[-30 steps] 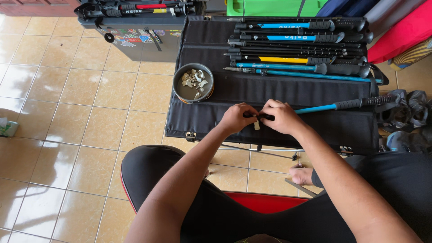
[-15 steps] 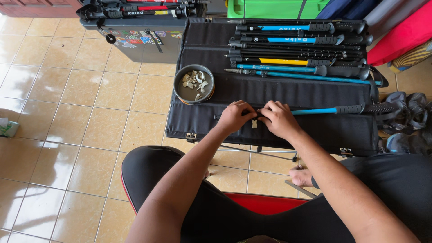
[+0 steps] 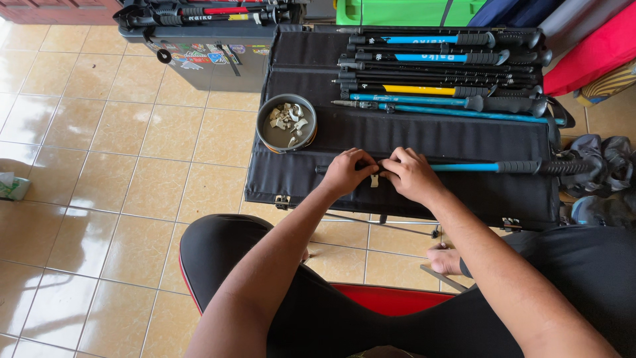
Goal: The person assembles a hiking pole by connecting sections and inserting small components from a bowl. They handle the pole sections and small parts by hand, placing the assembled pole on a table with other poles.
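Left hand, right hand — both pinched on blue trekking pole joint; small pale clip between; parts bowl far left — fitting step, steady alignment needed.

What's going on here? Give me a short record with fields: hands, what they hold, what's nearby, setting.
left hand: left hand grips the bare end of the pole
right hand: right hand grips the same pole beside it
held thing: blue trekking pole with a black grip, lying across the black mat
small part: pale clip between the hands
nearby: round bowl of pale bits; row of folded poles
setting: tiled floor
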